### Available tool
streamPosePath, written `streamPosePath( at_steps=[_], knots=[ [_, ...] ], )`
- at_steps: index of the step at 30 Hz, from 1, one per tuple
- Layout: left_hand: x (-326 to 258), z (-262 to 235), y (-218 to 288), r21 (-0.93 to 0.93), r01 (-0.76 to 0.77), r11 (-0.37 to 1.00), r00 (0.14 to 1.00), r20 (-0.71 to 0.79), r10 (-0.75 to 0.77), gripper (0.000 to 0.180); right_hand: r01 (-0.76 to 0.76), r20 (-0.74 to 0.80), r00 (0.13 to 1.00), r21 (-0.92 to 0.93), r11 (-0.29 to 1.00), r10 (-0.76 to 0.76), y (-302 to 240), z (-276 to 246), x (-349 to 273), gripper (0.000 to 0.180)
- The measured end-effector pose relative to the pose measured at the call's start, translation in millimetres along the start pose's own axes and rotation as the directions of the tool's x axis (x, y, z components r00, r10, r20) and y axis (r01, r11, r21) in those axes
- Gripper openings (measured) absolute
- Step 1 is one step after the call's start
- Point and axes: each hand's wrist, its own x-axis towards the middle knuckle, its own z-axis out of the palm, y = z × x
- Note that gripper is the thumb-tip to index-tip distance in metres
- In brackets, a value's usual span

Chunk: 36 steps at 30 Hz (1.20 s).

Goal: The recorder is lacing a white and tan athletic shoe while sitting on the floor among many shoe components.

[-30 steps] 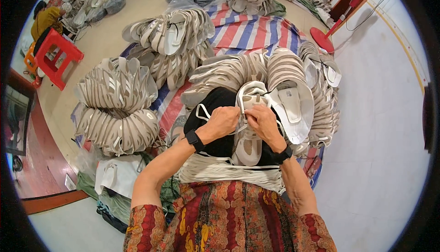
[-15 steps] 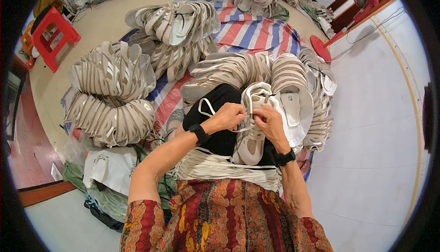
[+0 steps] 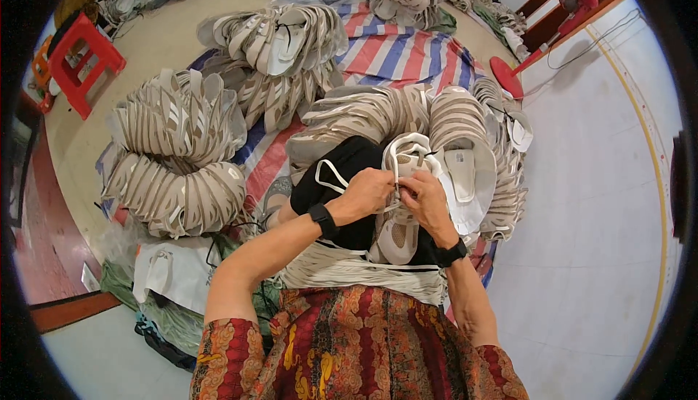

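A beige-and-white shoe upper lies on the black cloth over my lap, toe toward me. My left hand is closed at the upper's lacing edge, pinching the white shoelace, which loops out to the left over the cloth. Close against it, my right hand is also closed, thumb and fingers pinched at the same eyelet row. The short piece of lace between the fingertips is mostly hidden. A bundle of white shoelaces lies across my lap, nearest my body.
Strung rows of shoe uppers stand at left, beyond my lap and at right. A striped tarpaulin lies beneath them. A red stool is at far left, a red fan at far right. A white bag sits by my left arm.
My left hand has moved right and slightly down until its fingertips meet my right hand at the eyelets. My right hand has shifted only slightly.
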Motion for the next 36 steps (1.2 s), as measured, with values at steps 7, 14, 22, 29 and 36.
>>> streamPosePath(
  at_steps=[7,14,22,29,36],
  knots=[
    [1.1,-11.7,8.1,-0.328,0.221,0.919,0.975,0.078,-0.206,0.01,0.113,-0.088,0.989,-0.036,0.993,-0.116,1.1,0.7,1.7,0.009],
    [-4.0,-14.7,-0.7,-0.09,-0.109,0.99,0.966,0.224,0.127,0.006,-0.37,-0.689,0.72,-0.274,0.888,0.088,94.1,-153.9,-28.0,0.01],
    [-8.5,-27.8,10.1,-0.114,-0.023,0.993,0.964,0.261,0.053,0.001,-0.143,-0.368,0.929,-0.428,0.892,-0.027,104.5,-106.4,-36.3,0.033],
    [-14.5,-31.2,27.5,-0.56,0.7,0.443,0.706,0.447,-0.55,0.016,0.112,-0.032,0.993,-0.032,0.993,-0.113,34.0,-24.1,-13.1,0.024],
    [-9.6,-22.7,28.7,-0.622,0.71,0.33,0.664,0.436,-0.607,0.019,-0.068,-0.431,0.899,0.023,0.997,0.071,81.3,-72.7,-11.6,0.019]
  ],
)
